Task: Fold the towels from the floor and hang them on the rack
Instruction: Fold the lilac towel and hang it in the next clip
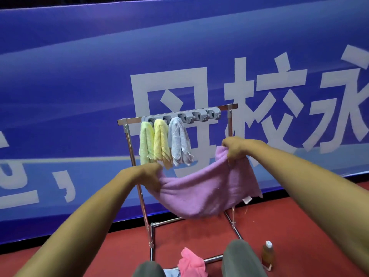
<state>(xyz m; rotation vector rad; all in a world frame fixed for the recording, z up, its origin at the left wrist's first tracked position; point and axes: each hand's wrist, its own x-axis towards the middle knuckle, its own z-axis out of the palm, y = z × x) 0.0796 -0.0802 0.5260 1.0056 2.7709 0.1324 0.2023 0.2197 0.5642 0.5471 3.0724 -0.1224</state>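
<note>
Hidden and cut-off parts, head view

My left hand (148, 176) had its fingertips buried in the purple towel (201, 192), which covered the lower middle of the rack (127, 121). The bottom edge cropped the pink towel (190, 262) and a bluish cloth (171, 273); the bottle (267, 256) label was unreadable.

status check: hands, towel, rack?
Left hand and right hand grip purple towel, slack. Rack holds three. Pink towel on floor.
</note>
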